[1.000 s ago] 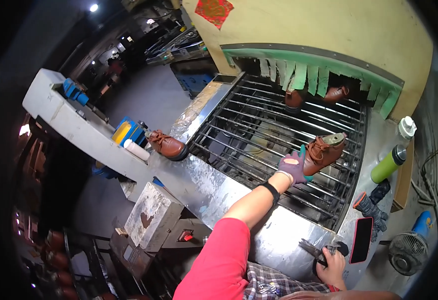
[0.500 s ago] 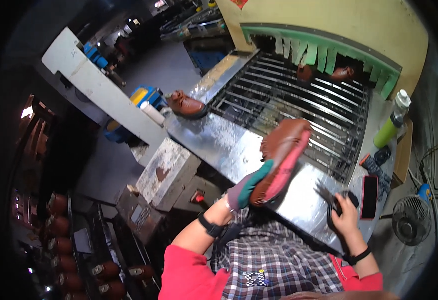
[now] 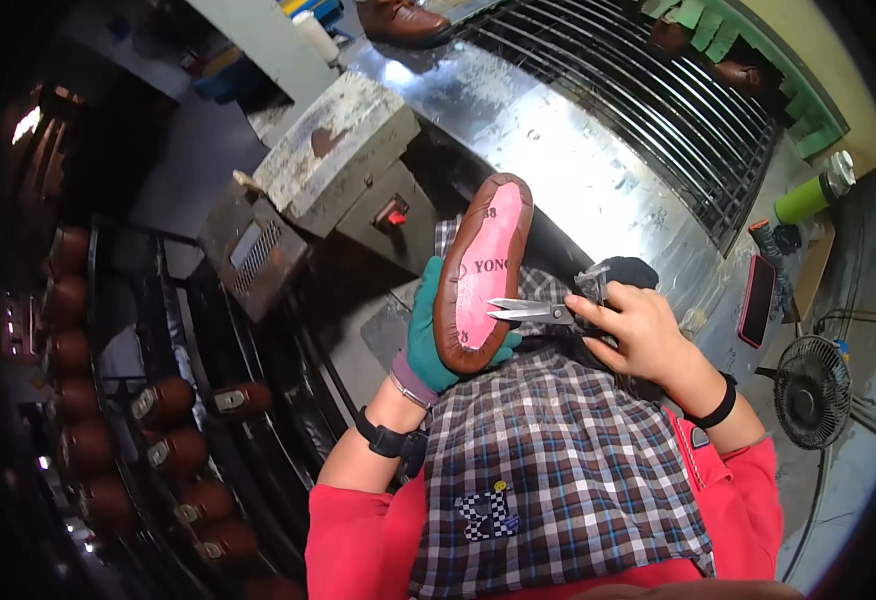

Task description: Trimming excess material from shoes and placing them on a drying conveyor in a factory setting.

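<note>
My left hand, in a green glove, is closed around a brown leather shoe upper. The upper's underside faces up, showing a pink insole with dark print. Bare and closed, my right hand grips a pair of scissors. Their blades are slightly apart and point left, with the tips over the lower part of the pink insole; whether they touch it I cannot tell. Fingers hide part of the dark handles. Below both hands lies a checked apron.
A brown shoe stands on the metal table beside a barred conveyor. To the right are a green bottle, a phone and a fan. A box with a red switch stands left; racked brown shoes are beyond.
My left hand has brought the shoe upper nearer and turned its pink underside up. My right hand has moved left with the scissors, to the insole. The view has tilted downward.
</note>
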Action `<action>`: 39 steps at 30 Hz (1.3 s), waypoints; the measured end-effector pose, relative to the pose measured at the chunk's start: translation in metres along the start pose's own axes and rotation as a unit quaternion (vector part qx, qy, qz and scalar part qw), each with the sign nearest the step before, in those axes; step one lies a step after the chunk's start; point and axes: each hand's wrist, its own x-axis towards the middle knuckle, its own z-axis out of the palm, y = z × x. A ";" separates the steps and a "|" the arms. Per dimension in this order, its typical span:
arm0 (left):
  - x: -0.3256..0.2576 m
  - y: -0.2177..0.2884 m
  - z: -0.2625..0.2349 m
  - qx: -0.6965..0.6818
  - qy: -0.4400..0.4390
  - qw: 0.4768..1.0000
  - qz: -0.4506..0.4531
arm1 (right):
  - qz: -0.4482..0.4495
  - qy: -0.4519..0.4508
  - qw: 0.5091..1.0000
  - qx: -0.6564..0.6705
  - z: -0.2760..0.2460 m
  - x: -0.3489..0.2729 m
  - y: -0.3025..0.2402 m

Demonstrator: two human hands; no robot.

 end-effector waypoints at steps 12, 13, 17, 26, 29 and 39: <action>-0.023 -0.040 -0.034 0.401 0.052 0.897 0.178 | -0.052 -0.087 0.994 -0.048 0.005 0.003 -0.033; -0.019 -0.042 -0.047 0.518 0.031 0.814 0.259 | -0.053 -0.089 0.993 -0.047 0.004 0.005 -0.034; -0.012 -0.047 -0.061 0.439 0.042 0.866 0.235 | -0.068 -0.110 0.990 -0.064 0.001 0.011 -0.033; -0.016 -0.040 -0.057 0.571 0.020 0.764 0.299 | -0.010 -0.173 0.982 0.071 0.029 0.010 -0.020; -0.022 -0.037 -0.022 0.442 0.098 0.869 0.199 | 0.139 -0.187 0.905 0.357 0.068 -0.004 -0.022; -0.030 -0.048 -0.040 0.095 0.011 0.983 0.158 | 0.090 -0.139 0.982 0.092 0.043 -0.002 -0.019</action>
